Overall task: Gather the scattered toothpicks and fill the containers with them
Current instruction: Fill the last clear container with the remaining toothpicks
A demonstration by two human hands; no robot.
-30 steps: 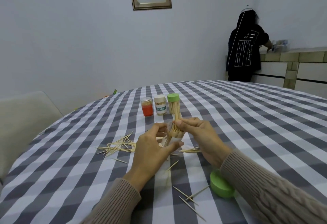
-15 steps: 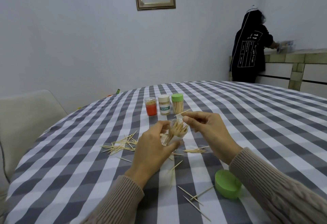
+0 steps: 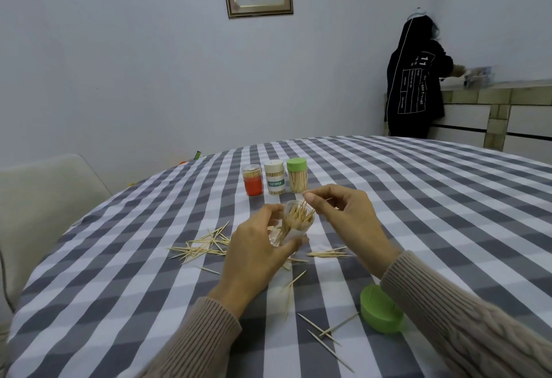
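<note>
Filling is underway: the left hand (image 3: 254, 253) clamps the open container (image 3: 294, 225) while the right hand (image 3: 343, 216), fingertips pinched on a toothpick (image 3: 324, 200), must next feed it in.

White-lidded container (image 3: 274, 182) label: "TOOTHPICK". Black hoodie (image 3: 415, 90) back: "11".

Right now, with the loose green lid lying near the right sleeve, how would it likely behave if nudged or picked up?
The green lid looks like thin plastic, so probably light and stiff. It lies flat on the checked tablecloth, so a nudge would likely slide it rather than roll it. On edge, its round shape could roll. Its smooth surface may be slightly slippery to pinch.
</note>
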